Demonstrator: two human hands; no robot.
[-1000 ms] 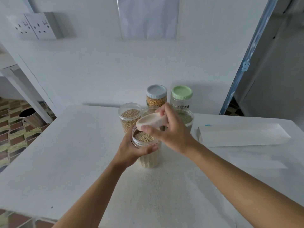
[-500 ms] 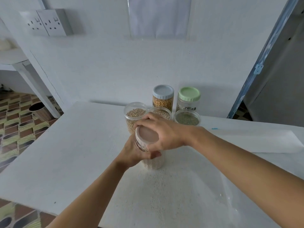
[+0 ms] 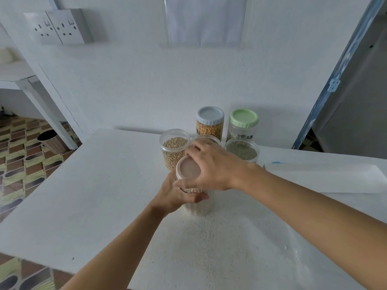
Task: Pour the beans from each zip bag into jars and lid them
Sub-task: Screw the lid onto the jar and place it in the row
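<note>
From the head camera, a white worktop runs back to a white wall, and the jars stand in a cluster near the middle of its far edge. The front jar, clear and filled with pale beans, stands upright a little nearer than the rest. The left hand grips its side, fingers and thumb curled round the wall just under the rim. The pink lid sits on top of this jar; whether it is fully seated cannot be told. The right hand lies over the lid from the right, its fingers and thumb curled round the rim and clasping it. Just behind, three lidless jars stand in a row: the tan-bean jar on the left, the middle jar mostly hidden by the right hand, and the green-bean jar on the right. At the far edge, against the wall, stand the grey-lidded jar of yellow kernels and the green-lidded jar. A flat white packet lies towards the right edge. Double sockets are on the wall at upper left, and a dark bin stands on the patterned floor beyond the left edge.
</note>
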